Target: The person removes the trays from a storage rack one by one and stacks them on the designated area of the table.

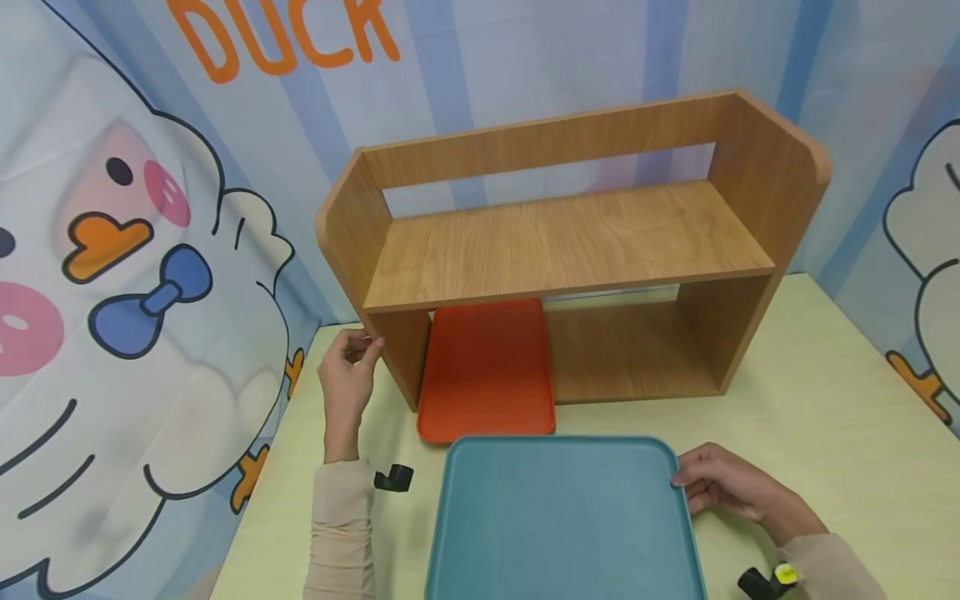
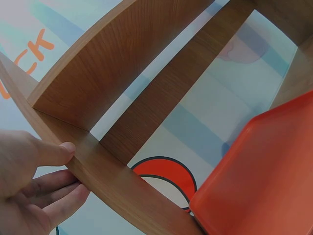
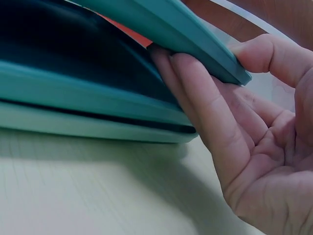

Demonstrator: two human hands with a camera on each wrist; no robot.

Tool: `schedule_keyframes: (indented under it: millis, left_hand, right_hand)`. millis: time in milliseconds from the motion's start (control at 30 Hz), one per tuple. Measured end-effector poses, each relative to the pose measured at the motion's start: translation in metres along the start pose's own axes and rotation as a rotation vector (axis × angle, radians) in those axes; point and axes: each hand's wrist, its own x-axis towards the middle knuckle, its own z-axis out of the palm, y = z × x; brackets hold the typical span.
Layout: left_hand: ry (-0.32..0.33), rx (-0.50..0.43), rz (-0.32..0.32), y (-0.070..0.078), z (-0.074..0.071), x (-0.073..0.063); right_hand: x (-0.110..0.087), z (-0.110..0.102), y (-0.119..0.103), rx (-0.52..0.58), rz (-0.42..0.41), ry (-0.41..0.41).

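1. The right hand's fingers [image 3: 195,93] are lying straight under the rim of a teal tray [image 1: 558,521], with the thumb pressing on top of the rim, so the hand is pinching the tray's right edge.
2. The right hand [image 1: 731,487] is sitting at about 3 o'clock of the teal tray, which is lying on the pale green table [image 1: 825,417] directly in front of the person.
3. The left hand's thumb and fingers [image 2: 54,193] are closing narrowly on the front edge of a wooden shelf unit's left side panel, thumb on one face and fingers on the other.
4. The left hand [image 1: 347,371] is sitting at about 9 o'clock of the wooden shelf unit [image 1: 570,242], which is standing at 12 o'clock from the teal tray.
5. An orange tray [image 1: 486,371] is lying in the shelf unit's lower left compartment, sticking out toward the teal tray, its front edge just beside it.
6. A cartoon duck backdrop [image 1: 112,275] is hanging behind and to the left.
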Motion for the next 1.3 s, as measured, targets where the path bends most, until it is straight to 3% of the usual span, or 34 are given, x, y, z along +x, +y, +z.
schedule_keyframes:
  millis: [433, 700, 967, 1300]
  left_hand:
    - [-0.005, 0.003, -0.011, 0.001, 0.0, 0.0]
    - [-0.005, -0.003, -0.013, 0.002, -0.001, 0.0]
    - [-0.004, -0.001, -0.021, 0.002, -0.001, 0.0]
    - [-0.003, 0.008, -0.011, 0.002, -0.001, -0.001]
  right_hand:
    - [0.001, 0.0, 0.0, -0.011, 0.027, -0.003]
    - [-0.003, 0.001, -0.008, -0.088, 0.138, 0.061]
    - [-0.005, 0.007, -0.02, -0.343, 0.173, 0.145]
    - [-0.002, 0.026, -0.034, -0.628, 0.275, 0.32]
